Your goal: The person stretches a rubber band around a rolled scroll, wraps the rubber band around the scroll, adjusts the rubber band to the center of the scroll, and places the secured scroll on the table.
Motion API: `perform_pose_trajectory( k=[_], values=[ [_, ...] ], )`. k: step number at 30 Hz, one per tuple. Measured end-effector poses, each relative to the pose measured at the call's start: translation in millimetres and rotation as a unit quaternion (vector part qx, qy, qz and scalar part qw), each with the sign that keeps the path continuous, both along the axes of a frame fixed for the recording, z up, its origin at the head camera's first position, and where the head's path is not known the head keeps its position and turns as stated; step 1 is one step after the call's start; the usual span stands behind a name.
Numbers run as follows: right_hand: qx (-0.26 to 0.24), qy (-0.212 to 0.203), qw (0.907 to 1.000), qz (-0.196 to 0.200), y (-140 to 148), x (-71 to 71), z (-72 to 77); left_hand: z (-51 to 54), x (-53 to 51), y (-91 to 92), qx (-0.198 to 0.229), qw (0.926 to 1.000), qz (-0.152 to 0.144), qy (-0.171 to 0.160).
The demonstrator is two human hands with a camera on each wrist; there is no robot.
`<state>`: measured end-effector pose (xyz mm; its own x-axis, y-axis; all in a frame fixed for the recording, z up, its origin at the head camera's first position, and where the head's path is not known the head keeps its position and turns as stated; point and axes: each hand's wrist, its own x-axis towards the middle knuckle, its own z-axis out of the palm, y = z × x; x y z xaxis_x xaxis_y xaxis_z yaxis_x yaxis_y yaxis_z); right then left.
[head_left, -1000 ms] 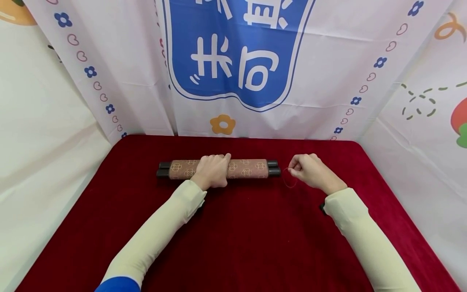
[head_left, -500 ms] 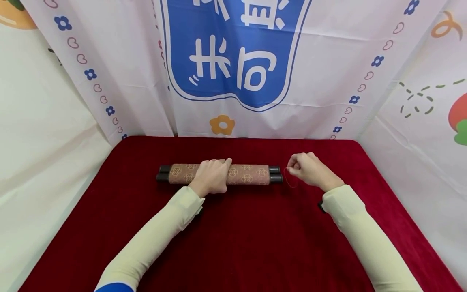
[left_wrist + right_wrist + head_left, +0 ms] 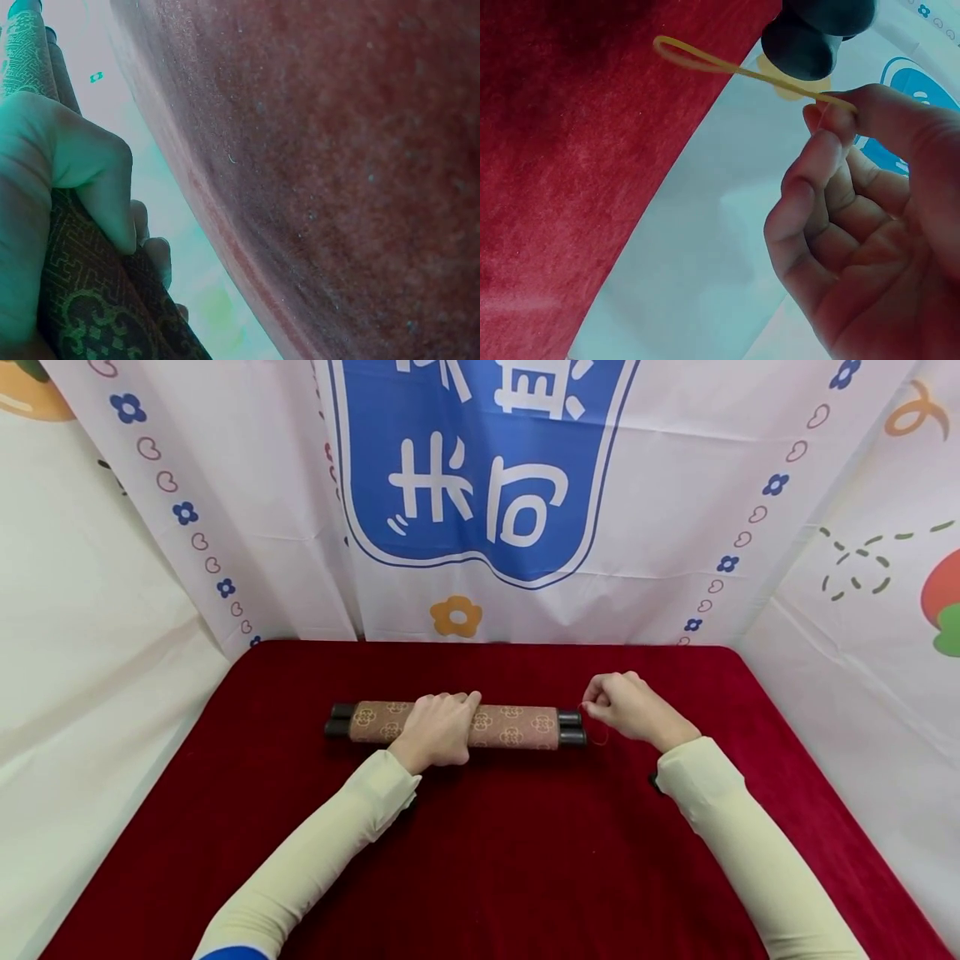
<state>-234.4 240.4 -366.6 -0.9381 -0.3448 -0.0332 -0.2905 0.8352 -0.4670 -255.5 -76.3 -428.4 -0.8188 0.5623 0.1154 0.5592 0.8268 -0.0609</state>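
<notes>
A brown patterned scroll with two rolled sides and dark rod ends lies crosswise at the middle of the table. My left hand grips it near its centre; the left wrist view shows the thumb and fingers curled round both rolls. Just off the scroll's right end, my right hand pinches a thin rubber band between thumb and forefinger. In the right wrist view the band hangs out as a long yellow loop, close to the dark knobs and apparently not round them.
Red velvet cloth covers the table. A white printed curtain with a blue emblem stands behind the far edge, and white sheets close off both sides.
The left hand and scroll have shifted a little toward me and slightly right. My right hand has come left with the rubber band, nearer to the rod ends.
</notes>
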Motion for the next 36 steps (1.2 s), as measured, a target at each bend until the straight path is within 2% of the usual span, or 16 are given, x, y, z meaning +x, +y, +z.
perform_pose_trajectory(
  k=[12,23,36],
  values=[
    [0.001,0.007,1.0000,0.005,-9,5.6,1.5,-2.8,2.0,2.2,0.009,0.9999,-0.004,0.012],
    [0.000,0.003,1.0000,-0.006,-16,16.1,5.6,-2.2,1.0,4.3,0.006,0.9994,0.032,0.010],
    [-0.011,0.057,0.9973,-0.045,-30,26.9,2.2,-0.2,4.2,8.6,0.013,0.9985,0.052,0.013]
  ],
)
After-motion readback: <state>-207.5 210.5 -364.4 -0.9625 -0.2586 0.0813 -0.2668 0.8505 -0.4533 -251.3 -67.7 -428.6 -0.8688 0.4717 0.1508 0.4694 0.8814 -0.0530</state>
